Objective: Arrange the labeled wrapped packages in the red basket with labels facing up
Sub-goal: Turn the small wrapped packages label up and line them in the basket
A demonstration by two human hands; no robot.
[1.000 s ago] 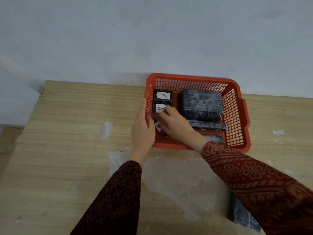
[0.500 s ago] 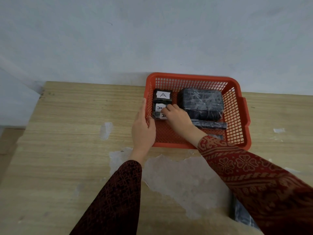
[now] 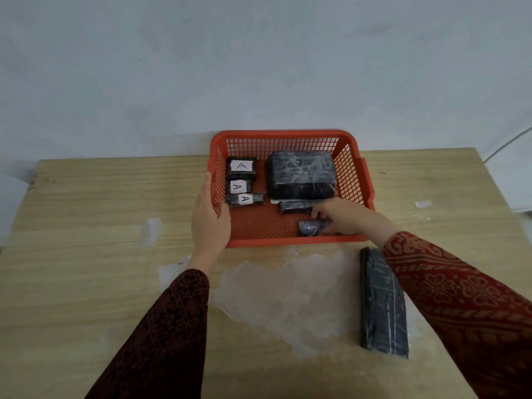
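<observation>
Inside red plastic mesh basket (image 3: pixel 290 239) on wooden table (image 3: pixel 86 226), I'm seeing right hand (image 3: pixel 342 216) pinching small black wrapped package (image 3: pixel 309 227) near front wall. Left hand (image 3: pixel 208 223) gripping basket's left rim. Three A-labelled black packages (image 3: pixel 241 182) lying face-up along left side.

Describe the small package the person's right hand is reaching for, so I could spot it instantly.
Find the red basket against the wall. Along its near edge, right of centre, a small dark wrapped package lies under the right hand. Unlike the three packages at the basket's left, it shows no white "A" label.
</observation>
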